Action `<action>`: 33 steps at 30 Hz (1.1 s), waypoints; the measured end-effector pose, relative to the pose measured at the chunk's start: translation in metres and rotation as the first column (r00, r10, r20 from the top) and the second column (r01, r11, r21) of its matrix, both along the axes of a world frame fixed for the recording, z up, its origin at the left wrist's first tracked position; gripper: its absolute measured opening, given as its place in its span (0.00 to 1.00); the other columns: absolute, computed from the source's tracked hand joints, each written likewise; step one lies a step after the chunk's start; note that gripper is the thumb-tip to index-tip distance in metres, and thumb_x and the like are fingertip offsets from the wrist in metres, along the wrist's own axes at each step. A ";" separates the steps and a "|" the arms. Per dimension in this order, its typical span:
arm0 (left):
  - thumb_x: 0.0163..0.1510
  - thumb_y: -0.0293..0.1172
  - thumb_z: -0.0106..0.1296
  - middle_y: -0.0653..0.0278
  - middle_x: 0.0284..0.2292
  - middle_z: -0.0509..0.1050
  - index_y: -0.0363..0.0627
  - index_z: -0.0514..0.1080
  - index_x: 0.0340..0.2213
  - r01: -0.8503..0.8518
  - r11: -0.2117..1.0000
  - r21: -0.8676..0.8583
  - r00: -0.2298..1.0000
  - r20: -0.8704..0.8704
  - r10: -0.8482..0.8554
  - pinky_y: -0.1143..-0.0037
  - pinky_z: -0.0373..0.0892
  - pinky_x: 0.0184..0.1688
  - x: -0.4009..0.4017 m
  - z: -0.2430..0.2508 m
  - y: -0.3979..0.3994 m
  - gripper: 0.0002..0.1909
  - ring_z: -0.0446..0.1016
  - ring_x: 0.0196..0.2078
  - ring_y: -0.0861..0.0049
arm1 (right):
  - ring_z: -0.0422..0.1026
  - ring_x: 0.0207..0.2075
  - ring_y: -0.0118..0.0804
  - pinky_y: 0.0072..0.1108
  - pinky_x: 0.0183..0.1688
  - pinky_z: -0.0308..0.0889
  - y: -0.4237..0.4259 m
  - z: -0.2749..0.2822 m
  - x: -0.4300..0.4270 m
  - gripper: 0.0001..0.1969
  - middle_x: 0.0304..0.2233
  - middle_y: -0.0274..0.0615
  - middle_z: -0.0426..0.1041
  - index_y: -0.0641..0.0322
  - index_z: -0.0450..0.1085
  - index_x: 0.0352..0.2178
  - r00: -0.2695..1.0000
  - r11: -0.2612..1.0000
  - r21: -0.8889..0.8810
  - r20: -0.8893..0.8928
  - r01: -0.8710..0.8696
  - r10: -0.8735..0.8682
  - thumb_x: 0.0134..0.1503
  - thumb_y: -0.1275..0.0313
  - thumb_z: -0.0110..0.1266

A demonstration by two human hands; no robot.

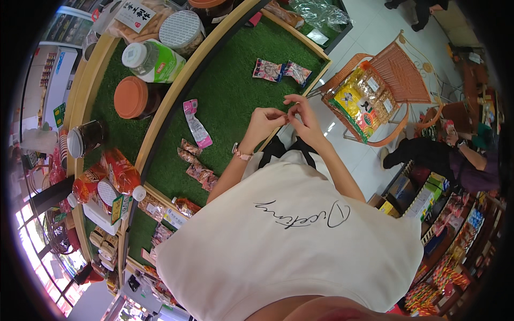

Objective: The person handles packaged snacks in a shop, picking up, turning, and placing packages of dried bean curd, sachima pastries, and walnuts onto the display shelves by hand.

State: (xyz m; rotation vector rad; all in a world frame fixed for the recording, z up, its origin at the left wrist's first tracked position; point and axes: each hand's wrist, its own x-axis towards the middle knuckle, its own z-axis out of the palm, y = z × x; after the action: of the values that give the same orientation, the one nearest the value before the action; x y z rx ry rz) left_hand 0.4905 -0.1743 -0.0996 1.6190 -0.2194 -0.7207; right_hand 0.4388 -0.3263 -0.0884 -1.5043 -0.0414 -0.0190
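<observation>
My left hand and my right hand meet at the fingertips above the near edge of a shelf lined with green artificial turf. Thumb and fingers of both are pinched close together; whether something small sits between them I cannot tell. Beyond them two small blue-and-pink snack packets lie side by side on the turf. To the left rests a pink-and-white plastic wrapper packet. Nearer my left forearm lies a row of small reddish wrapped snacks.
A raised wooden-edged shelf on the left bears an orange-lidded jar, a green-labelled jar and orange drink bottles. To the right a wicker chair holds bagged snacks. A person with a phone is beyond it.
</observation>
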 end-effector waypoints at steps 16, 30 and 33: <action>0.44 0.29 0.46 0.63 0.18 0.73 0.36 0.71 0.20 -0.083 0.977 0.199 0.921 -0.359 0.151 0.78 0.67 0.26 -0.096 -0.180 -0.009 0.08 0.71 0.20 0.77 | 0.64 0.37 0.54 0.36 0.39 0.61 -0.086 -0.202 0.048 0.25 0.33 0.52 0.63 0.61 0.57 0.42 0.970 0.638 -0.737 -0.099 -0.223 0.224 0.38 0.78 0.50; 0.47 0.61 0.43 0.73 0.17 0.63 0.49 0.67 0.26 -0.923 0.378 0.070 0.228 -0.692 0.685 0.77 0.62 0.31 -0.072 -0.177 -0.137 0.25 0.62 0.22 0.83 | 0.67 0.34 0.48 0.28 0.40 0.64 -0.096 -0.189 0.040 0.22 0.33 0.48 0.67 0.65 0.63 0.38 0.762 0.689 -0.342 -0.162 -0.639 0.627 0.39 0.70 0.56; 0.48 0.62 0.39 0.62 0.33 0.71 0.40 0.68 0.37 -0.974 0.222 -0.030 0.170 -0.748 0.642 0.76 0.65 0.42 -0.078 -0.108 -0.141 0.33 0.69 0.36 0.76 | 0.62 0.44 0.47 0.28 0.47 0.59 -0.100 -0.113 0.028 0.18 0.41 0.46 0.64 0.62 0.65 0.37 0.627 0.584 -0.341 -0.021 -0.737 0.779 0.41 0.72 0.54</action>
State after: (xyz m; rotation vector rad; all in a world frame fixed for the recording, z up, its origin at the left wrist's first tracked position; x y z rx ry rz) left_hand 0.4124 -0.3154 -0.2079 0.6222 0.9314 -0.1407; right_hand 0.4664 -0.4266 -0.2016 -1.6995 -0.8498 0.6233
